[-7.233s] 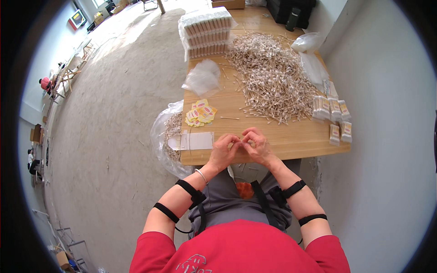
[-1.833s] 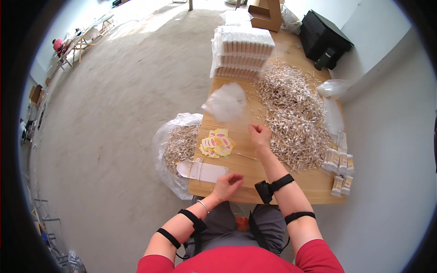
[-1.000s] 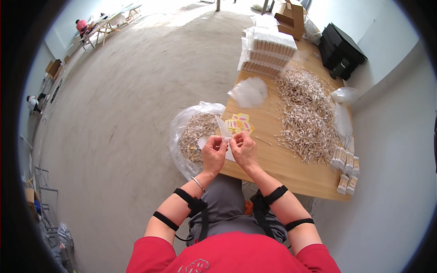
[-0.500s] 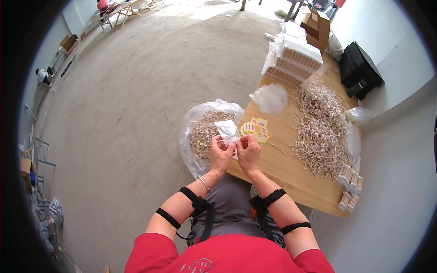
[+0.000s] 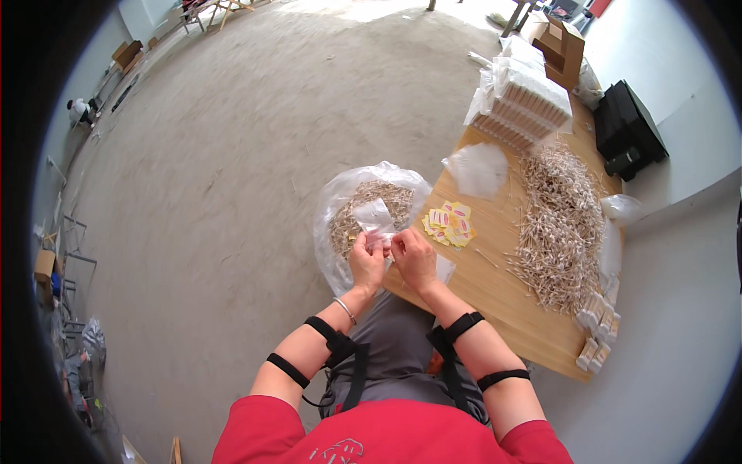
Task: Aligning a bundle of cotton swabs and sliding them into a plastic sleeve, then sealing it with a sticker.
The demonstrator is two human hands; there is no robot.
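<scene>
In front of my body I hold a small clear plastic bag (image 5: 372, 215) over a large open bag of loose cotton swabs. My left hand (image 5: 368, 261) pinches the small bag from its left side. My right hand (image 5: 415, 257) is closed at its lower right edge, fingertips pressed together, close to my left fingers. What lies inside the small bag I cannot make out. Yellow and white printed cards (image 5: 450, 224) lie loosely heaped on the table just beyond my right hand. A flat whitish piece (image 5: 444, 267) shows at the table's edge beside my right wrist.
The large clear bag (image 5: 323, 224) stands left of the wooden table (image 5: 495, 309). A long heap of cotton swabs (image 5: 560, 232) covers the table's right side. Clear bags (image 5: 478, 170), stacked wrapped packs (image 5: 525, 104), small filled packs (image 5: 597, 329) and a black crate (image 5: 627, 127) stand around it.
Both hands have shifted slightly left and down with the small bag, which has tilted. The view has turned a little, so the table appears farther right.
</scene>
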